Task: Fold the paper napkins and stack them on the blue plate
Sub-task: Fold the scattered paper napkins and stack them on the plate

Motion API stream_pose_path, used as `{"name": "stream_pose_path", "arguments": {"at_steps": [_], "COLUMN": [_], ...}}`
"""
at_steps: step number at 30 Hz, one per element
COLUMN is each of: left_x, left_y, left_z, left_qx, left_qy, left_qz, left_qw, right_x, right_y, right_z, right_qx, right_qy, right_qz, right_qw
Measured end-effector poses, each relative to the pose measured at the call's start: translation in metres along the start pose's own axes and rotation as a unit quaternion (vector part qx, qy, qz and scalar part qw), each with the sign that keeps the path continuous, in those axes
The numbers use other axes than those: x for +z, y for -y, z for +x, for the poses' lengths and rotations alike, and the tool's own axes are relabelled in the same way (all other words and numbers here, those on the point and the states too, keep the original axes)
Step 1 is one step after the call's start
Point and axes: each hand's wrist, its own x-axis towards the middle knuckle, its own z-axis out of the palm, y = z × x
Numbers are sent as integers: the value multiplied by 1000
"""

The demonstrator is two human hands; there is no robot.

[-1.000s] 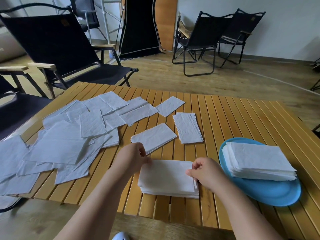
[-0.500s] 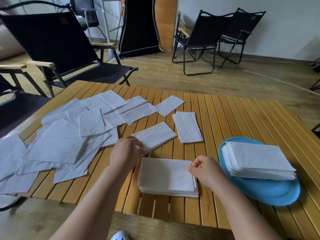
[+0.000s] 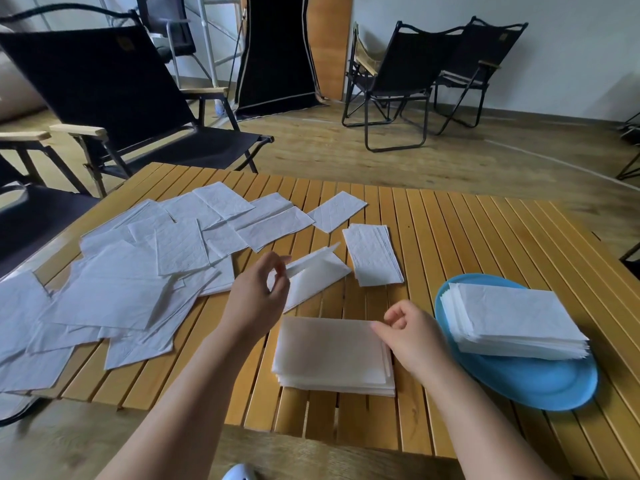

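Note:
My left hand (image 3: 258, 299) pinches the near corner of a white paper napkin (image 3: 317, 277) and lifts its top layer off the slatted table. My right hand (image 3: 412, 337) rests with curled fingers on the right edge of a stack of folded napkins (image 3: 329, 355) in front of me, holding nothing. At the right, a blue plate (image 3: 540, 382) carries a thick stack of folded napkins (image 3: 512, 320). A smaller folded pile (image 3: 374, 252) lies just beyond the lifted napkin.
Many loose unfolded napkins (image 3: 138, 271) cover the left half of the wooden slatted table (image 3: 485, 237). A black folding chair (image 3: 114, 98) stands at the table's far left corner, two more chairs (image 3: 415, 81) stand across the room.
My left hand left the near stack, moved forward to the single napkin and pinched its corner, lifting the top layer. My right hand stayed at the stack's right edge.

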Motion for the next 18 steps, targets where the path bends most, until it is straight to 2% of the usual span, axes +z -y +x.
{"name": "stream_pose_path", "arguments": {"at_steps": [3,5,7,11,14,18], "left_x": [-12,-17,-18,-18,-20,-21], "left_y": [-19,-27,-28,-26,-27,-25], "left_z": [-7,-12,-13,-10,-8,-9], "left_qx": [-16,-72,-110,-145,-164,-177], "left_qy": [84,133,165,201,192,199], "left_qz": [-156,-280,-352,-452,-499,-493], "left_qw": [984,948,915,857,829,828], "right_x": [0,-2,-4,-11,-13,-17], "right_y": [2,4,8,12,11,13], "right_z": [3,5,5,1,-2,-2], "right_qx": [-31,-45,-55,-31,-11,-4], "right_qy": [-34,9,66,166,189,153], "right_qz": [67,145,243,396,469,482], "right_qw": [997,988,966,902,862,863]}}
